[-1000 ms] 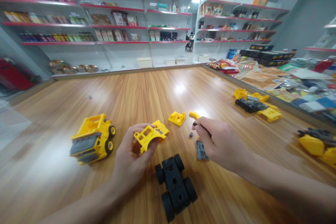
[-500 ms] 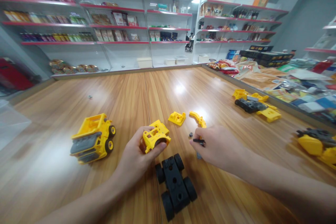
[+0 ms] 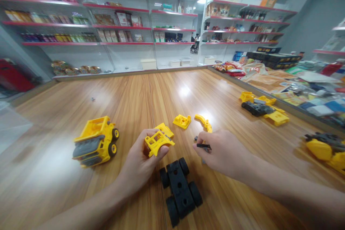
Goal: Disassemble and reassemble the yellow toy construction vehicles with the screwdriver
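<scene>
My left hand is closed round a yellow toy cab shell, held just above the wooden table. My right hand pinches a small black screw between thumb and forefinger, a little right of the cab. Below both hands a black wheeled chassis lies on the table. A small dark piece sits just beyond the right fingertips. A yellow bracket and a curved yellow arm piece lie further out.
An assembled yellow toy truck stands at the left. More yellow and black toy parts lie at the right, and others near the table's right edge. Packaged goods fill the right side; store shelves stand behind.
My right hand drew back toward me and left the grey plate it held; it now pinches the black screw. My left hand turned the yellow cab shell slightly.
</scene>
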Demonstrator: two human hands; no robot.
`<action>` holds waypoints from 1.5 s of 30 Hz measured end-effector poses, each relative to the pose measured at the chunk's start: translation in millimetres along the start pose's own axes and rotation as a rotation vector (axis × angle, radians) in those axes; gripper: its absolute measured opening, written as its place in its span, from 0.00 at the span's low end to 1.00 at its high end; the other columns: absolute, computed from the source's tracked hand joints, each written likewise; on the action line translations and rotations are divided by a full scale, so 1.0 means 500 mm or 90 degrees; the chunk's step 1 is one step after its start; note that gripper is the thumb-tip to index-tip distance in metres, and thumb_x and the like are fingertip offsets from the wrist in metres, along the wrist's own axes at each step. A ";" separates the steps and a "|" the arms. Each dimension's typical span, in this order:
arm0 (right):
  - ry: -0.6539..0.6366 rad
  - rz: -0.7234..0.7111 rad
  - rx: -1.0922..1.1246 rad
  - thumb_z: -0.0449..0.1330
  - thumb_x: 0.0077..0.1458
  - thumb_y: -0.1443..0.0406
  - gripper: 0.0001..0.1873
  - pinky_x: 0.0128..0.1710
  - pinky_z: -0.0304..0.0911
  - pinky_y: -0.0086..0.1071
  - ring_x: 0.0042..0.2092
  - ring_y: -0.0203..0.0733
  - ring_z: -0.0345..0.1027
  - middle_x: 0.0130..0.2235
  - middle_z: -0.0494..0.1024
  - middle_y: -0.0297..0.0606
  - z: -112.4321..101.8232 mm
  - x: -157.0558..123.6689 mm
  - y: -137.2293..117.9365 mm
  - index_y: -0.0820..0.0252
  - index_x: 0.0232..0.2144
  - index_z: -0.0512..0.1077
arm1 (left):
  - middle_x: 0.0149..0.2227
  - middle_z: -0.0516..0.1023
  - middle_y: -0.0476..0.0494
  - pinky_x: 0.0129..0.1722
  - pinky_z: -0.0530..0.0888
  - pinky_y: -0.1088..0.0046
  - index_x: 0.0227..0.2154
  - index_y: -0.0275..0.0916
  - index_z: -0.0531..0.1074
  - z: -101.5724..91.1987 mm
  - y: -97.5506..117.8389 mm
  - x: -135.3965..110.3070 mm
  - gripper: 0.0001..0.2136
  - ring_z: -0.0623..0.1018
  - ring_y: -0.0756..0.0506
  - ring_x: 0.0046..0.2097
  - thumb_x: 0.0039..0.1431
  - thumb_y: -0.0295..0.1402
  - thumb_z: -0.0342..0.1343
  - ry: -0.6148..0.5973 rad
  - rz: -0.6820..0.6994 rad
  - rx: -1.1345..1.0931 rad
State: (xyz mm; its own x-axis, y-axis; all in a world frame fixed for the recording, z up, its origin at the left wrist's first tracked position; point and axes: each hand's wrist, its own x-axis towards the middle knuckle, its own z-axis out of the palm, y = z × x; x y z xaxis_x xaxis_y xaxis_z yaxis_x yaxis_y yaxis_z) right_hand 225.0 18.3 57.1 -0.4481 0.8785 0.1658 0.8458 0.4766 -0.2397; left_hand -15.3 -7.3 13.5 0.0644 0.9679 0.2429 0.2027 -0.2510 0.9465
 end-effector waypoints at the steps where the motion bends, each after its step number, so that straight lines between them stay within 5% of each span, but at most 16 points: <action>1: 0.004 -0.007 0.014 0.55 0.59 0.59 0.12 0.27 0.54 0.29 0.27 0.39 0.70 0.25 0.77 0.38 0.000 -0.001 -0.002 0.58 0.30 0.75 | 0.42 0.75 0.46 0.41 0.74 0.72 0.40 0.41 0.64 0.001 0.000 0.001 0.12 0.77 0.47 0.41 0.57 0.35 0.61 0.004 0.009 0.001; 8: 0.007 -0.051 0.085 0.55 0.59 0.60 0.11 0.26 0.55 0.28 0.26 0.37 0.69 0.25 0.77 0.37 -0.002 -0.006 -0.011 0.58 0.32 0.74 | 0.51 0.67 0.46 0.45 0.73 0.74 0.35 0.42 0.61 0.003 -0.009 0.000 0.14 0.73 0.47 0.51 0.54 0.30 0.63 -0.038 0.042 0.001; 16: 0.043 -0.157 0.202 0.59 0.58 0.54 0.23 0.24 0.56 0.27 0.21 0.34 0.63 0.22 0.71 0.30 0.005 -0.016 -0.022 0.60 0.52 0.69 | 0.44 0.72 0.45 0.43 0.73 0.76 0.39 0.42 0.64 -0.005 0.009 -0.007 0.16 0.75 0.48 0.45 0.52 0.25 0.64 -0.034 0.199 -0.025; 23: 0.127 -0.201 0.315 0.61 0.59 0.57 0.16 0.23 0.54 0.25 0.20 0.29 0.59 0.21 0.67 0.27 -0.007 -0.012 -0.020 0.61 0.44 0.74 | 0.44 0.75 0.39 0.44 0.74 0.67 0.47 0.41 0.66 -0.012 0.016 -0.013 0.22 0.76 0.43 0.46 0.50 0.21 0.64 -0.159 0.353 0.023; 28: 0.031 -0.277 0.360 0.68 0.49 0.51 0.29 0.23 0.56 0.24 0.21 0.30 0.63 0.21 0.69 0.26 -0.011 -0.016 -0.027 0.61 0.49 0.71 | 0.41 0.74 0.38 0.41 0.73 0.65 0.47 0.42 0.66 -0.010 0.010 -0.011 0.19 0.74 0.42 0.42 0.53 0.23 0.61 -0.247 0.384 0.095; 31: -0.007 -0.305 0.354 0.69 0.47 0.51 0.34 0.31 0.62 0.27 0.31 0.36 0.72 0.33 0.78 0.33 -0.008 -0.019 -0.032 0.59 0.52 0.69 | 0.41 0.73 0.38 0.41 0.73 0.63 0.49 0.42 0.65 -0.011 0.005 -0.010 0.20 0.73 0.42 0.42 0.54 0.25 0.61 -0.271 0.401 0.110; 35: -0.059 -0.279 0.351 0.66 0.50 0.52 0.32 0.35 0.63 0.29 0.35 0.39 0.73 0.39 0.79 0.35 -0.007 -0.019 -0.033 0.56 0.55 0.65 | 0.41 0.72 0.39 0.44 0.73 0.61 0.52 0.43 0.62 -0.012 0.002 -0.014 0.25 0.72 0.41 0.45 0.52 0.22 0.60 -0.279 0.396 0.109; 40: -0.114 -0.282 0.393 0.65 0.51 0.55 0.28 0.26 0.58 0.26 0.25 0.32 0.65 0.27 0.72 0.29 -0.009 -0.017 -0.036 0.60 0.51 0.65 | 0.49 0.70 0.36 0.46 0.75 0.63 0.61 0.47 0.52 -0.011 -0.003 -0.028 0.38 0.73 0.39 0.51 0.50 0.22 0.63 -0.269 0.306 0.079; 45: -0.089 -0.245 0.432 0.65 0.48 0.60 0.27 0.22 0.54 0.25 0.23 0.31 0.61 0.25 0.66 0.25 -0.010 -0.020 -0.038 0.59 0.48 0.61 | 0.55 0.69 0.35 0.49 0.75 0.62 0.63 0.47 0.48 -0.007 0.008 -0.033 0.37 0.76 0.39 0.51 0.54 0.25 0.60 -0.295 0.195 0.049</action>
State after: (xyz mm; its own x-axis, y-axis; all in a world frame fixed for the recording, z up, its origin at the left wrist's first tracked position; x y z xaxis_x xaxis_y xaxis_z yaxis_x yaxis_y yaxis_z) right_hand 214.6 0.4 64.7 -0.7435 0.6223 0.2449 0.2826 0.6242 -0.7283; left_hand -19.0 -24.1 13.9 0.5501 0.7492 0.3689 0.1765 -0.5361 0.8255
